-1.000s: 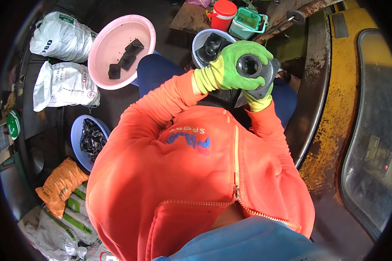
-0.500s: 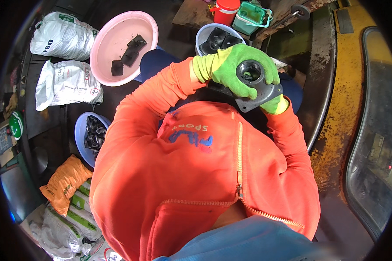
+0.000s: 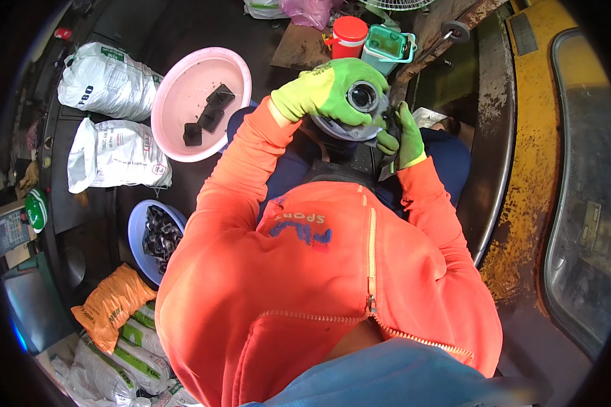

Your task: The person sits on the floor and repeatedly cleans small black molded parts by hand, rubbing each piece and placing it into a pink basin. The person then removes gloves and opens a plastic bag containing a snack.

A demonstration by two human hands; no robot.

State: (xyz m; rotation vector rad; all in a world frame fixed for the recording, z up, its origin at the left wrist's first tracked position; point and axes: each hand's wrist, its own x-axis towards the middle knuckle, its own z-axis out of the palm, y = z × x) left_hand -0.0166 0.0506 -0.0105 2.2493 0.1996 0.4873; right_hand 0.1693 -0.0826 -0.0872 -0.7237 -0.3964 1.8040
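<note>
In the head view, the only one to go by, the person's left hand (image 3: 326, 88), in a green glove, is wrapped round a dark part (image 3: 362, 108) to the right of the pink basin (image 3: 187, 85) and well apart from it — a firm hold, with the part's round collar facing up past the glove and the rest of its body mostly covered. The right hand (image 3: 409, 141), gloved too and farther right of the pink basin, comes in close beside the part with a finger raised and others curled; I can't tell whether it grips the part or something small. Three dark pieces (image 3: 212, 118) lie inside the pink basin. Nearer the person than the pink basin stands a blue basin (image 3: 135, 234) with dark scraps (image 3: 159, 234) in it, while a red-lidded bucket (image 3: 349, 30) and a green container (image 3: 389, 47) stand beyond it to the right. To my eye the step in hand is close two-handed work on that single part — and the next move calls for the left hand holding it steady, with the right one's fingers kept clear of the collar.
</note>
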